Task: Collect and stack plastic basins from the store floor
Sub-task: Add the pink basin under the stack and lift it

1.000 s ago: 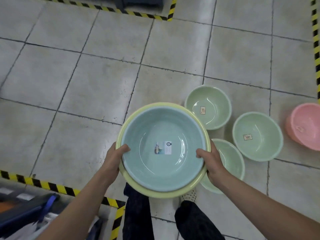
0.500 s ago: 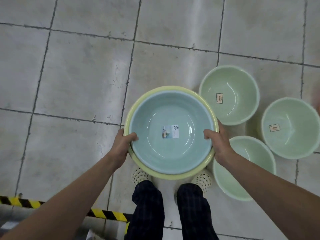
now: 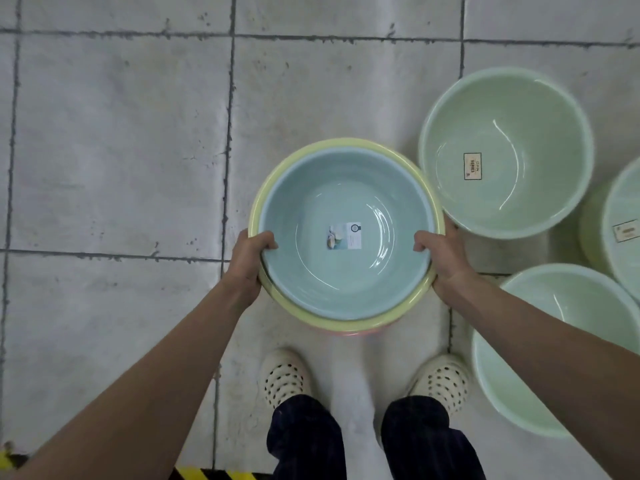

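Observation:
I hold a stack of basins above the tiled floor: a blue basin (image 3: 346,258) nested in a yellow basin (image 3: 311,315), with a pink rim just showing underneath. My left hand (image 3: 249,261) grips the stack's left rim, thumb inside. My right hand (image 3: 445,261) grips the right rim the same way. A green basin (image 3: 505,154) with a label stands on the floor right beside the stack. Another green basin (image 3: 540,344) lies under my right forearm, and a third green basin (image 3: 623,223) is cut off at the right edge.
Grey floor tiles (image 3: 114,150) spread to the left and ahead. My feet in white perforated shoes (image 3: 285,375) stand just below the stack. Yellow-black hazard tape (image 3: 207,474) runs along the bottom edge.
The view has tilted down and drawn closer to the floor. The stack has come lower, next to the labelled green basin. The pink basin at the right has left the view.

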`<state>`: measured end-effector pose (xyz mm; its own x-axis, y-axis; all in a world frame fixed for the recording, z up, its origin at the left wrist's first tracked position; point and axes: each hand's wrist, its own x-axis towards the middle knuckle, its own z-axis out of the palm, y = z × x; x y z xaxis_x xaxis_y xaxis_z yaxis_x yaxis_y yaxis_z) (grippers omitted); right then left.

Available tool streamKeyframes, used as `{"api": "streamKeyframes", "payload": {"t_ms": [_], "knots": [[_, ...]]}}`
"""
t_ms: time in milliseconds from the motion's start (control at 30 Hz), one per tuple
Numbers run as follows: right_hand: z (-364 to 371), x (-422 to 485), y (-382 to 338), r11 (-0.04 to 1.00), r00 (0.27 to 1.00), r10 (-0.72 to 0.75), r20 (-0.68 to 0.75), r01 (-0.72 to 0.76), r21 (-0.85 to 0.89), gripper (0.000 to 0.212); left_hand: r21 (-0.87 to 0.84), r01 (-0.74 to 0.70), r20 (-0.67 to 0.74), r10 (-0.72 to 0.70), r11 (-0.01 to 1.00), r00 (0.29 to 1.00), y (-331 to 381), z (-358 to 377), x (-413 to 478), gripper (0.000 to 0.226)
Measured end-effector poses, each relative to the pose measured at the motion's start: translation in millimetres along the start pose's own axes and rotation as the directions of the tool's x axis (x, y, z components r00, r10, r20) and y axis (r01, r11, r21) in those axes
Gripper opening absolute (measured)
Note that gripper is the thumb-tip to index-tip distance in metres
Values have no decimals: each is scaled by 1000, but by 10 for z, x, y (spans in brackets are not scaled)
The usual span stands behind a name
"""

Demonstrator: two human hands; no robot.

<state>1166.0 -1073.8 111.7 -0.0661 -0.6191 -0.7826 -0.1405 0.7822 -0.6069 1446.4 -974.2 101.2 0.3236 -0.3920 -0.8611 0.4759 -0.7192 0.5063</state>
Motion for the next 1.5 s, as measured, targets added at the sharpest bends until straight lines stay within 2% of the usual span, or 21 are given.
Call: {"api": "streamKeyframes", "payload": {"t_ms": [33, 100, 167, 267, 367, 500, 600, 767, 833, 933, 1033, 1133, 1200, 1267, 1300, 1367, 1400, 1500], "knots": [[18, 65, 53, 1000, 1000, 11, 4, -11, 7, 60, 1, 17, -14, -17, 1000, 1000, -40, 1, 65, 77], [36, 160, 138, 999, 999, 33, -5, -33, 19, 54, -1, 16, -28, -16, 1000, 999, -115, 23, 152, 82], [29, 225, 213, 999, 999, 46, 2, -46, 22, 52, -21, -15, -46, 14, 1000, 999, -179, 63, 188, 73], [2, 298, 296, 999, 999, 48, 18, -49, 22, 65, -71, -40, -67, 36, 997, 997, -293, 115, 251, 65], [-44, 319, 345, 998, 998, 58, 3, -58, 23, 59, -89, -31, -93, 23, 996, 995, -388, 164, 265, 54], [-134, 287, 424, 997, 997, 77, 7, -76, -21, 60, -82, 0, -100, -9, 997, 995, -554, 203, 233, 51], [-172, 268, 458, 996, 998, 59, -2, -59, -72, 60, -91, 23, -144, -36, 996, 989, -662, 215, 204, 29], [-207, 253, 540, 987, 1000, 16, 2, -15, -157, 58, 30, -12, -220, 18, 999, 975, -747, 188, 143, 18], [-204, 254, 545, 983, 1000, 9, 22, -5, -183, 54, 140, -55, -229, 86, 989, 970, -765, 136, 127, 19], [-203, 309, 592, 973, 998, -34, 45, 44, -226, 51, 279, -114, -181, 169, 953, 969, -798, -10, 122, 35], [-256, 360, 670, 961, 997, -39, 70, 56, -271, 59, 308, -137, -117, 180, 942, 977, -832, -85, 169, 48], [-249, 366, 682, 972, 997, -2, 72, 19, -235, 68, 235, -84, -57, 100, 968, 993, -834, -57, 294, 66], [-276, 430, 731, 980, 997, 2, 71, 12, -197, 79, 201, -62, -16, 67, 978, 998, -833, -42, 391, 69], [-302, 470, 775, 976, 997, 15, 71, 1, -216, 88, 238, -64, 21, 61, 969, 998, -823, -36, 429, 67], [-309, 491, 798, 975, 997, 27, 67, -12, -220, 84, 258, -61, 24, 57, 964, 998, -820, -39, 435, 66], [-309, 495, 790, 976, 998, 33, 60, -19, -218, 54, 277, -41, 5, 42, 960, 999, -803, -30, 434, 66], [-302, 493, 782, 976, 998, 44, 48, -33, -217, 47, 288, -36, -5, 39, 957, 999, -783, -15, 414, 66], [-330, 471, 740, 978, 996, 78, 36, -69, -198, 57, 291, -33, -36, 46, 956, 998, -708, 37, 313, 63]]}}
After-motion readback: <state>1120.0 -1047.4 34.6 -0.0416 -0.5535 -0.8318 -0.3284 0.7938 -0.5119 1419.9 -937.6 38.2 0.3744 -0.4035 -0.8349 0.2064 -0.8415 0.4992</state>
